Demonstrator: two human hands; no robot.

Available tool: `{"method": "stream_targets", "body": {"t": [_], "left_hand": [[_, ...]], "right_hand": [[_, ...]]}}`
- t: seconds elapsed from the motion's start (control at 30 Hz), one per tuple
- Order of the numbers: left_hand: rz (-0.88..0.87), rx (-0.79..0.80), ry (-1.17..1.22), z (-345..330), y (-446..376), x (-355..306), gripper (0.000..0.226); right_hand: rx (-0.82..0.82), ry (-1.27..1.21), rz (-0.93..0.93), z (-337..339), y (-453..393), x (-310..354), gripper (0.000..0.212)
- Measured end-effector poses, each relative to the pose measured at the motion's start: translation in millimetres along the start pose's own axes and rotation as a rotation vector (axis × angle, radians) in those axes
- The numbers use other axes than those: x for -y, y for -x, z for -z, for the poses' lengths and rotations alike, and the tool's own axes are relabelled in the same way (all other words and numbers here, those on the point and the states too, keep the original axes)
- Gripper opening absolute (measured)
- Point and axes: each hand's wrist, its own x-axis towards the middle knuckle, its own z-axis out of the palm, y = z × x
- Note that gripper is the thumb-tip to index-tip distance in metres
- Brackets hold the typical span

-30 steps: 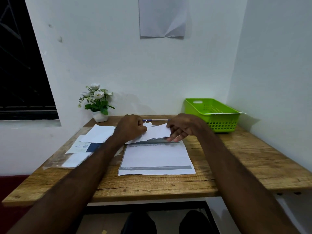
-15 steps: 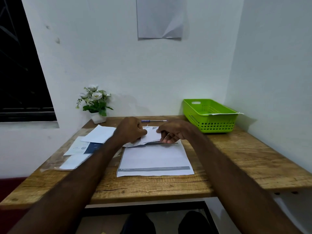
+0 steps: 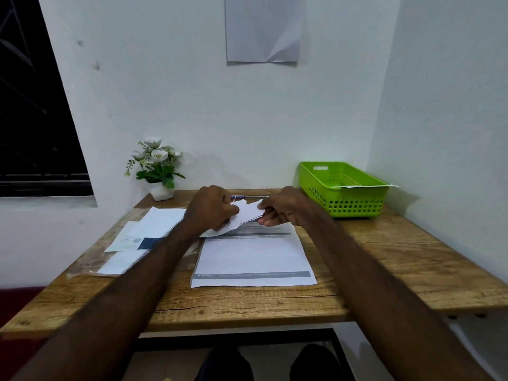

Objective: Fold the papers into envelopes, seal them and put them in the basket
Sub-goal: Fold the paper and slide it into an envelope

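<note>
**Both hands clamped on a half-folded sheet above the desk**

At the centre of the frame the left hand (image 3: 213,207) had its fingers curled round one end of the folded paper (image 3: 247,213), and the right hand (image 3: 283,209) pinched the other end, so the sheet was held between them, raised just above the printed sheet (image 3: 254,257) lying flat below. The hands stood close together, with only a short span of paper showing between them.

The paper's upper edge looked ragged. A hard pull from either hand could probably tear it further, and a crease pressed in mid-air, without the desk under it, might run crooked and leave flaps that would not seal.

Outward from the hands, a pen (image 3: 248,197) lay just behind them, and loose papers (image 3: 143,237) spread toward the left of the frame, near the table (image 3: 398,257) edge. A small flower pot (image 3: 159,171) stood at the back left. The green basket (image 3: 343,188) sat at the right, by the side wall, with a white sheet already overhanging its rim. Bare wood between hands and basket left an open path; the wall close beside it limited any wide swing.
</note>
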Motion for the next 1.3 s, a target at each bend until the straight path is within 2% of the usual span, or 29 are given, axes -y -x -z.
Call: {"method": "stream_targets", "body": {"t": [0.13, 0.3, 0.43, 0.57, 0.7, 0.83, 0.97, 1.1, 1.17, 1.3], "left_hand": [[-0.009, -0.032, -0.006, -2, 0, -1, 0.029], [-0.055, -0.006, -0.026, -5, -2, 2, 0.027], [-0.083, 0.050, 0.046, -10, -4, 5, 0.030], [-0.094, 0.046, 0.082, -13, -5, 9, 0.034], [-0.070, -0.002, 0.030, -13, -7, 11, 0.027], [-0.075, 0.003, 0.005, -15, -9, 13, 0.024], [-0.099, 0.016, 0.058, -16, -10, 15, 0.030], [-0.103, 0.067, 0.106, -15, -10, 14, 0.022], [-0.108, 0.090, 0.154, -15, -8, 13, 0.030], [-0.103, 0.095, 0.155, -16, -7, 12, 0.021]], "right_hand": [[0.157, 0.072, -0.034, -11, -3, -2, 0.015], [0.037, 0.142, 0.091, -20, -3, -7, 0.014], [-0.053, 0.199, 0.207, -24, -1, -12, 0.017], [-0.062, 0.171, 0.197, -22, 2, -9, 0.012], [-0.062, 0.130, 0.183, -13, 2, -6, 0.022], [-0.027, 0.152, 0.216, -15, 1, -8, 0.012], [-0.005, 0.231, 0.281, -20, -4, -13, 0.013], [-0.028, 0.362, 0.385, -27, -10, -19, 0.021], [-0.049, 0.456, 0.423, -31, -11, -20, 0.024], [-0.102, 0.503, 0.436, -33, -15, -21, 0.011]]}}
